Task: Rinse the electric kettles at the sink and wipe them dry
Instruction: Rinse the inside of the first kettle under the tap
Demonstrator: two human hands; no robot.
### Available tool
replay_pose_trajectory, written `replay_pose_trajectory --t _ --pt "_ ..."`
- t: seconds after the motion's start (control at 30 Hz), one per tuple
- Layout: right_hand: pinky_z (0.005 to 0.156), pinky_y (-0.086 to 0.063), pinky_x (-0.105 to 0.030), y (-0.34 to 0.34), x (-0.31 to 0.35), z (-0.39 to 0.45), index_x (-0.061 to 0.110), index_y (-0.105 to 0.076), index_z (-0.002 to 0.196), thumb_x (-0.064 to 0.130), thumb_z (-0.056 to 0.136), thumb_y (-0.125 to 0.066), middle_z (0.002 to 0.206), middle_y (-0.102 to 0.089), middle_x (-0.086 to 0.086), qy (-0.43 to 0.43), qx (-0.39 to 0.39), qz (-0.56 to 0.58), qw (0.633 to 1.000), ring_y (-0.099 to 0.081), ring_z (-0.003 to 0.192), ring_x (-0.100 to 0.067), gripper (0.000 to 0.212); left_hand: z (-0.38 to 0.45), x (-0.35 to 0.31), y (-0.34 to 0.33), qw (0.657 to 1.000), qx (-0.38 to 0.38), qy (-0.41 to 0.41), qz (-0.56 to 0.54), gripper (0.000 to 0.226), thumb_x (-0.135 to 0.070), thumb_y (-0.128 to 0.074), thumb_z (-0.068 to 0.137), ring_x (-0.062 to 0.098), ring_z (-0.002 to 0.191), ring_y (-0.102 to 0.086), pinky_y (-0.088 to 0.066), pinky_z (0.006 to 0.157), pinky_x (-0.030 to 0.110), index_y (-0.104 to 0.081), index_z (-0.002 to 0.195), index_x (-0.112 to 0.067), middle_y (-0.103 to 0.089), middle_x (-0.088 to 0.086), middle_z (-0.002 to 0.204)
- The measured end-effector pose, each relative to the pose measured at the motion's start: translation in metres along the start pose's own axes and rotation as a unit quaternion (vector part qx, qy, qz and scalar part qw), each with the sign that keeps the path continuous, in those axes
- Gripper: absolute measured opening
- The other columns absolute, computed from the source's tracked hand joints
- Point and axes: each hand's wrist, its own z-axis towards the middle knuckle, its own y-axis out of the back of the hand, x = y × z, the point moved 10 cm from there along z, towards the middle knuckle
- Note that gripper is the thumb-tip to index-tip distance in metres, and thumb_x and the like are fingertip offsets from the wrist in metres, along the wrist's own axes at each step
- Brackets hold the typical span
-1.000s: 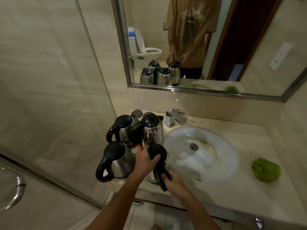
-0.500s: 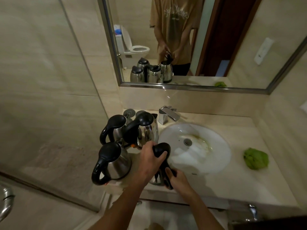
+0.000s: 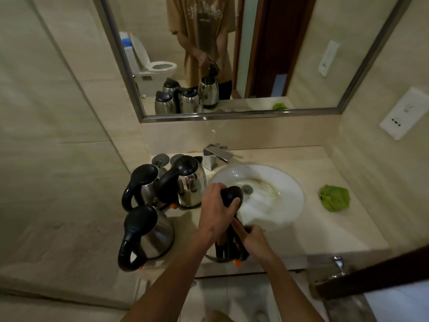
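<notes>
A steel kettle with a black handle (image 3: 228, 248) stands at the counter's front edge beside the white sink (image 3: 274, 212), mostly hidden by my hands. My left hand (image 3: 214, 211) grips its raised black lid (image 3: 232, 194). My right hand (image 3: 251, 237) holds the handle. Three more steel kettles with black lids stand to the left: one at the front (image 3: 148, 233), one behind it (image 3: 142, 184), one by the tap (image 3: 190, 182).
A chrome tap (image 3: 216, 156) sits behind the basin. A green cloth (image 3: 334, 197) lies on the counter at the right. Two round kettle bases (image 3: 168, 159) sit by the wall. A mirror (image 3: 232, 54) hangs above; a glass panel closes the left side.
My left hand has lifted the kettle's lid up and open. The camera has drawn back and tilted, showing more of the counter and mirror.
</notes>
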Motion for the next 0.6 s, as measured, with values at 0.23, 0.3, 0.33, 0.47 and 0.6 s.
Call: replay_pose_trajectory --t 0.23,0.3,0.33,0.47,0.6 --pt "0.053 -0.047 -0.022 0.021 0.005 -0.003 0.013 -0.062 0.066 0.06 0.092 -0.054 0.055 -0.064 -0.001 -0.02 -0.041 0.032 0.998 -0.058 0.046 -0.012 0.055 0.018 -0.022 -0.015 0.999 0.015 -0.029 -0.015 0.038 -0.031 -0.073 0.084 0.01 0.098 -0.044 -0.046 0.09 0.03 -0.054 0.112 -0.013 -0.047 -0.004 0.107" --pt "0.046 -0.042 -0.019 0.026 0.006 0.0 0.012 -0.061 0.068 0.059 0.093 -0.055 0.053 -0.06 -0.001 -0.025 -0.045 0.056 0.997 -0.053 0.041 -0.01 0.053 0.025 -0.028 -0.018 0.999 0.02 -0.033 -0.017 0.038 -0.031 -0.073 0.084 0.01 0.098 -0.044 -0.046 0.091 0.03 -0.055 0.111 -0.013 -0.048 -0.004 0.107" --pt "0.046 -0.041 -0.02 0.029 0.007 0.003 0.011 -0.062 0.07 0.057 0.092 -0.057 0.053 -0.058 -0.001 -0.029 -0.052 0.066 0.996 -0.051 0.04 -0.01 0.052 0.029 -0.03 -0.019 0.999 0.021 -0.032 -0.018 0.037 -0.031 -0.073 0.083 0.011 0.098 -0.046 -0.046 0.091 0.031 -0.055 0.11 -0.013 -0.05 -0.003 0.106" --pt "0.055 -0.048 -0.029 0.044 0.008 0.024 0.007 -0.068 0.079 0.046 0.08 -0.079 0.061 -0.066 -0.002 -0.042 -0.072 0.064 0.994 -0.061 0.05 -0.013 0.04 0.051 -0.031 -0.028 0.999 0.034 -0.029 -0.015 0.035 -0.034 -0.073 0.083 0.015 0.096 -0.049 -0.048 0.088 0.034 -0.056 0.105 -0.014 -0.052 -0.001 0.103" --pt "0.08 -0.061 -0.043 0.059 0.005 0.055 0.009 -0.074 0.097 0.034 0.067 -0.084 0.083 -0.077 -0.003 -0.057 -0.084 0.035 0.994 -0.074 0.08 -0.021 0.04 0.079 -0.027 -0.045 0.998 0.051 -0.022 -0.004 0.034 -0.037 -0.072 0.084 0.016 0.094 -0.052 -0.05 0.085 0.033 -0.055 0.104 -0.017 -0.052 -0.003 0.101"
